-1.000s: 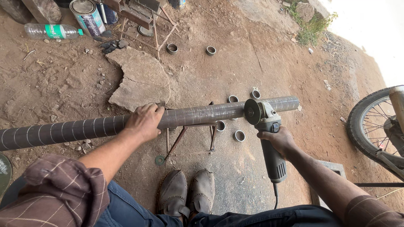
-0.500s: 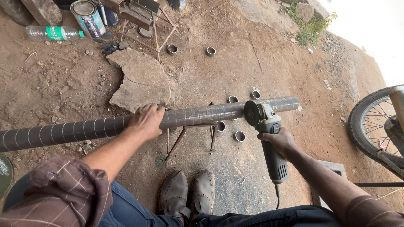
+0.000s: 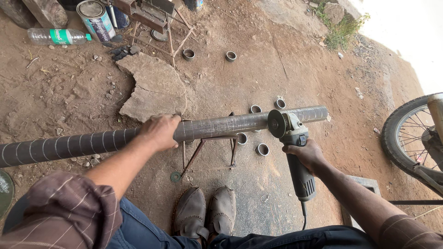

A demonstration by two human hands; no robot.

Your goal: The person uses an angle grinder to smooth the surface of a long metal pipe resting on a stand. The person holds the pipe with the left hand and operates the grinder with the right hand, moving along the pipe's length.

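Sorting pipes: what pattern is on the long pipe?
Grey metal pipe with spiral bands, head view.

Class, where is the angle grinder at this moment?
In the head view, the angle grinder is right of centre, gripped by the right hand, its disc at the metal pipe near the pipe's right end.

My left hand (image 3: 160,131) grips the long steel pipe (image 3: 217,126) resting on its metal stand (image 3: 210,150); my right hand (image 3: 308,154) holds the angle grinder (image 3: 291,143) (disc against the pipe).
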